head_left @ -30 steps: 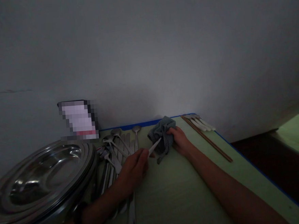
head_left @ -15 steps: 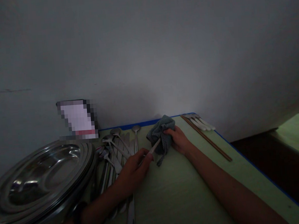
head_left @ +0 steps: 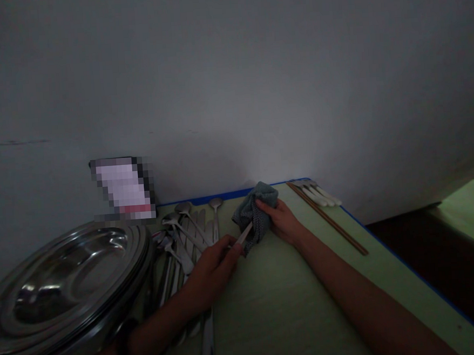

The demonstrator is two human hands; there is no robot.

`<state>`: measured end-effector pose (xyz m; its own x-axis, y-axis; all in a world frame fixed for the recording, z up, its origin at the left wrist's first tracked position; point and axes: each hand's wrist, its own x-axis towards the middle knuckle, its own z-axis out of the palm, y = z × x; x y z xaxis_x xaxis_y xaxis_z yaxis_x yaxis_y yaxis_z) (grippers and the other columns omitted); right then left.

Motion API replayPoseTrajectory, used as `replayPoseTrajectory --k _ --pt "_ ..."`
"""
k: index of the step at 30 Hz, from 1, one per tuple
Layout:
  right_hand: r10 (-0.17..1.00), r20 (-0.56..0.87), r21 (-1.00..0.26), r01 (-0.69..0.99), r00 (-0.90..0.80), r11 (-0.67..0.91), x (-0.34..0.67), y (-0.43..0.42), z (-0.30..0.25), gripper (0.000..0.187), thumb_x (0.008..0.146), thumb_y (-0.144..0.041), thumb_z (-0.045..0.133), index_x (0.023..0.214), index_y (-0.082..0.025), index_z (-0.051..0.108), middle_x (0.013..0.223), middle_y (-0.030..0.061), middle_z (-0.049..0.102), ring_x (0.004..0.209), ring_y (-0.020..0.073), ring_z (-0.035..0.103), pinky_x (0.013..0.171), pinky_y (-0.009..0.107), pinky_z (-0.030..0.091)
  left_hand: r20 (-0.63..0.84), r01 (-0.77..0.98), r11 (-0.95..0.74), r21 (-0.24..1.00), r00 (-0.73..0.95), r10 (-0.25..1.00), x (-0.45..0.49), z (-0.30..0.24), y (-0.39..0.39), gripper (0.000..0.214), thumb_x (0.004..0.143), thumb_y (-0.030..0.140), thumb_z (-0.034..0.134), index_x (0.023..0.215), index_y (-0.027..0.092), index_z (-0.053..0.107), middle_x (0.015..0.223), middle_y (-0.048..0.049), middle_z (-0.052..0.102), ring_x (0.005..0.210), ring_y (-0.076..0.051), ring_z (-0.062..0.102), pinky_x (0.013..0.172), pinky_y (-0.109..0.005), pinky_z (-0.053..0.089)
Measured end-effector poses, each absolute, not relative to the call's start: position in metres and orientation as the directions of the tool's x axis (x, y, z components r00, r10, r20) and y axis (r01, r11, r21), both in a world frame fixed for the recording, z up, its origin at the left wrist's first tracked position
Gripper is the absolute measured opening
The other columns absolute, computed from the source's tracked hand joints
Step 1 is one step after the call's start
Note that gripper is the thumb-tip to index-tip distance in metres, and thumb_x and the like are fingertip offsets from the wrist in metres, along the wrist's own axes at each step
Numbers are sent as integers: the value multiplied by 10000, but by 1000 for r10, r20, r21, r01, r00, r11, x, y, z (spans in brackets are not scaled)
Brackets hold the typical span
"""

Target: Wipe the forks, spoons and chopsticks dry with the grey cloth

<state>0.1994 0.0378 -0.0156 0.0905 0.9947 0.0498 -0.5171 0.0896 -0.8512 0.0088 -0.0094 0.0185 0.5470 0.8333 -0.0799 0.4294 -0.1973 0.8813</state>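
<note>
My left hand (head_left: 214, 265) is closed around the pale, flat handle of a piece of cutlery (head_left: 245, 235), which points up and to the right. Its far end disappears into a bunched grey-green cloth (head_left: 249, 209), so the kind of utensil cannot be made out. On the cloth's right side, my right hand (head_left: 283, 220) grips the fabric around that hidden end, thumb on top. Just left of my left hand lie metal spoons (head_left: 215, 203) and several flat cutlery handles (head_left: 207, 331), some of them under my wrist.
A stack of shiny metal dishes (head_left: 142, 243) fills the left side. Behind it a blurred-out device (head_left: 122, 188) leans on the wall (head_left: 255, 89). Brown chopsticks (head_left: 333, 222) and white-handled forks (head_left: 322, 197) lie along the right edge of the pale green table (head_left: 279, 315).
The cloth has been shifted around the utensil; its hanging corner is drawn up and folded in. My right hand's fingers have moved slightly on it, while my left hand stays almost where it was.
</note>
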Motion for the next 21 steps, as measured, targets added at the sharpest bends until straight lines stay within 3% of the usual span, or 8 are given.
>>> replayPoseTrajectory --k 6,12,18,21 --pt "995 13 -869 -490 104 63 199 36 -12 218 603 -248 697 806 -188 643 764 -5 685 745 150 626 821 323 446 -63 454 -230 861 543 838 9 20 -10 295 866 412 361 767 179 513 549 65 407 503 -100 398 462 -204 294" --pt "982 -99 -866 -499 162 -5 199 36 -8 161 512 -120 568 647 -203 592 622 -38 641 785 189 616 778 333 461 -71 437 -224 871 563 823 7 17 -10 313 871 431 361 706 184 461 570 60 405 521 -102 403 482 -210 316" --pt "993 -86 -753 -658 84 -10 208 37 -3 186 559 -340 482 640 -228 608 626 6 647 851 244 603 780 387 463 -97 285 -74 956 542 835 8 15 -11 324 869 441 364 666 191 394 576 60 375 498 -87 367 452 -194 307" --pt "991 -91 -738 -674 94 -4 213 38 -4 140 564 -361 504 574 -241 574 589 3 639 833 252 607 791 399 457 -91 241 -43 969 517 851 9 17 -12 314 869 431 373 668 190 390 576 58 379 501 -84 356 457 -192 303"
